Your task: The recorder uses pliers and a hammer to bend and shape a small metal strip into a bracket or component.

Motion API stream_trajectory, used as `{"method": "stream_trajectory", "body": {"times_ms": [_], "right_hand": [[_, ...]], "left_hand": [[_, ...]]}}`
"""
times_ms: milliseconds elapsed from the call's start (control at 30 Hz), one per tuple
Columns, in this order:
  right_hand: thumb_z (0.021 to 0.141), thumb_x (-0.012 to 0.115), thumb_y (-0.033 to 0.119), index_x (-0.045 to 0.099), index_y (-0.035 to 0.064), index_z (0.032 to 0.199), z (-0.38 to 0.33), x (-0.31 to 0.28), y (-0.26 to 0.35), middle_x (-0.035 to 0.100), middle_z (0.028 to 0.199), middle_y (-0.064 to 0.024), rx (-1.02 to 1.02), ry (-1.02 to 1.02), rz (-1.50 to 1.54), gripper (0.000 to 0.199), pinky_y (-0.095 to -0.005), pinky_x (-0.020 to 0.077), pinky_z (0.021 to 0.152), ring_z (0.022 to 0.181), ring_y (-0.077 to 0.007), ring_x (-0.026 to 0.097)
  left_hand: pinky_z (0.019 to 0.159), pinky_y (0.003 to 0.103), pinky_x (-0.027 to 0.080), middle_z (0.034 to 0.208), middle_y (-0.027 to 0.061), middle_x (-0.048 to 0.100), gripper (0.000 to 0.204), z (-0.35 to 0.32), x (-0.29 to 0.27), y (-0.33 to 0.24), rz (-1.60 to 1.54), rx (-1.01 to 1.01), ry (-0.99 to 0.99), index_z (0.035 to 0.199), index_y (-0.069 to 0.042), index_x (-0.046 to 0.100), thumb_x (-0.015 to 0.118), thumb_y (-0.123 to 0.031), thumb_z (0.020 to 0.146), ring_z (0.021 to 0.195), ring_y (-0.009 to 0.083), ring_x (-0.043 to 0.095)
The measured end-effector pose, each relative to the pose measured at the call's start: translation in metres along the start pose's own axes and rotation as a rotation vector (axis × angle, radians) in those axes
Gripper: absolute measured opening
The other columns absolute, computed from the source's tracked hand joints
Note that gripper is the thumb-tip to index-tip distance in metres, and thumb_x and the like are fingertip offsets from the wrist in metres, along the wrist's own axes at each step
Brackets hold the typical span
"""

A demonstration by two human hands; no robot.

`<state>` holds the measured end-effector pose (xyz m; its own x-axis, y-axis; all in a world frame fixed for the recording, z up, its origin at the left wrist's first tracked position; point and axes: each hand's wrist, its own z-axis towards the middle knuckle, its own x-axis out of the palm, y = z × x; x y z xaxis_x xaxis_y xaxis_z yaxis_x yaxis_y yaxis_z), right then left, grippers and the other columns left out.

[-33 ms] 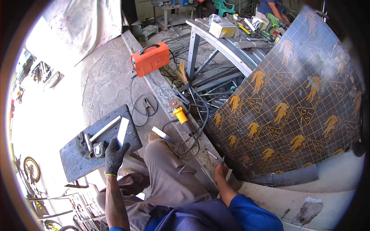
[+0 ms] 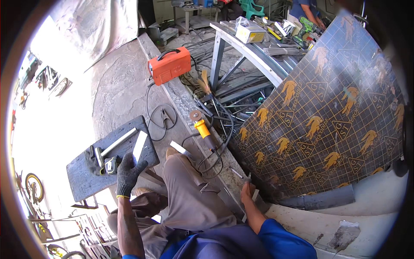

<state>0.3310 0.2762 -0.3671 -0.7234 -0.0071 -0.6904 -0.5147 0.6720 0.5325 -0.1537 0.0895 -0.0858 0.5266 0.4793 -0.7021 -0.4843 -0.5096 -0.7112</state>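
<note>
My left hand, in a dark knitted glove, is closed around the lower end of a pale flat-looking metal piece above a black scuffed board. On the board beside it lie a tape measure, a hammer-like tool with a pale metal handle and a crumpled dark glove. My bare right hand, by the concrete ledge, is closed around a small dark clamp-like tool. A thin pale stick touches its tip. The palm side of that hand is hidden.
An angle grinder rests on the concrete ledge. An orange welding machine stands farther along, with a cable clamp on the floor. To the right leans a large patterned panel. A cluttered metal table stands behind; another person works there.
The dark tool in my right hand has shifted slightly, and its tip now meets the pale stick. My left hand and its metal piece have barely moved.
</note>
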Motion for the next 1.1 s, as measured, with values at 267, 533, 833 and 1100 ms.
{"method": "stream_trajectory", "body": {"times_ms": [267, 533, 833, 1100], "right_hand": [[0.098, 0.068, 0.039, 0.060, 0.0033, 0.114, -0.166, -0.120, 0.181, 0.064, 0.084, -0.0047, -0.602, 0.547, 0.259, 0.039, -0.0277, 0.0498, 0.051, 0.065, -0.0120, 0.063], [0.103, 0.063, 0.025, 0.059, -0.0004, 0.130, -0.308, -0.143, 0.229, 0.067, 0.117, -0.0103, -0.874, 1.174, 0.225, 0.037, -0.0332, 0.0536, 0.091, 0.102, -0.0168, 0.065], [0.099, 0.070, 0.036, 0.065, 0.0022, 0.100, -0.354, -0.126, 0.207, 0.056, 0.072, -0.0030, -1.186, 0.981, -0.030, 0.035, -0.0336, 0.0429, 0.063, 0.066, -0.0132, 0.050], [0.098, 0.070, 0.034, 0.064, 0.0015, 0.103, -0.357, -0.121, 0.198, 0.057, 0.081, -0.0081, -1.189, 0.949, -0.117, 0.033, -0.0359, 0.0437, 0.068, 0.073, -0.0175, 0.051]], "left_hand": [[0.068, 0.033, 0.049, 0.082, 0.0083, 0.062, 0.043, -0.075, -0.061, -0.088, 0.059, 0.127, -0.082, 0.115, -0.002, 0.067, 0.082, -0.026, 0.084, 0.072, 0.0164, 0.058], [0.075, 0.037, 0.056, 0.090, 0.0164, 0.072, 0.054, -0.124, -0.095, -0.126, 0.098, 0.215, -0.254, 0.125, -0.004, 0.067, 0.082, -0.035, 0.084, 0.077, 0.0276, 0.070], [0.076, 0.044, 0.057, 0.102, 0.0172, 0.074, 0.056, -0.165, -0.100, -0.105, 0.290, 0.076, -0.135, 0.126, -0.009, 0.068, 0.078, -0.045, 0.084, 0.087, 0.0344, 0.073], [0.074, 0.045, 0.057, 0.100, 0.0156, 0.073, 0.050, -0.174, -0.089, -0.110, 0.339, 0.054, -0.111, 0.123, -0.015, 0.070, 0.077, -0.044, 0.084, 0.087, 0.0356, 0.072]]}}
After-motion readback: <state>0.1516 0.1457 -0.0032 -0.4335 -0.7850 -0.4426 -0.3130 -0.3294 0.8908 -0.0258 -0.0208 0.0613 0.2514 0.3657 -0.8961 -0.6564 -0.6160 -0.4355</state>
